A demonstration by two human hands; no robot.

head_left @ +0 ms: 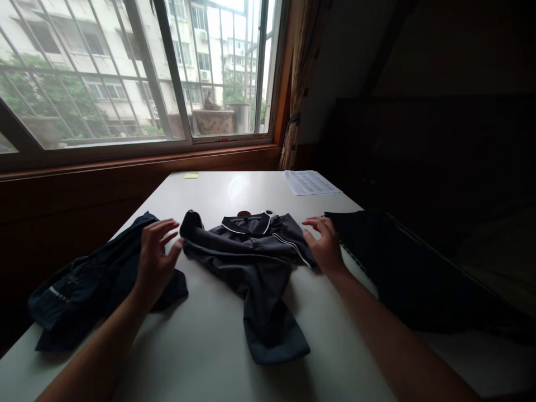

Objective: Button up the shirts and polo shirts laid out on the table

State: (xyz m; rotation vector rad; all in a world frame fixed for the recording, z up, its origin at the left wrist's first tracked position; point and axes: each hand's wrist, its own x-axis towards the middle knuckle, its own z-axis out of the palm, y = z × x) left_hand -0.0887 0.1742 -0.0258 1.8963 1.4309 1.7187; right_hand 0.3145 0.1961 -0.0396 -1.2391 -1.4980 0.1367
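Observation:
A crumpled dark grey polo shirt (255,262) with white piping lies in the middle of the white table (218,346), one sleeve trailing toward me. My left hand (154,258) hovers just left of the shirt, fingers spread and open, above the edge of a dark blue garment (92,285). My right hand (324,243) sits at the shirt's right edge, fingers stretched out and touching the fabric, holding nothing.
A black garment (402,268) drapes over the table's right edge. A printed sheet (309,182) and a yellow sticky note (191,175) lie at the far side. A barred window (138,72) and a curtain (304,84) stand behind the table.

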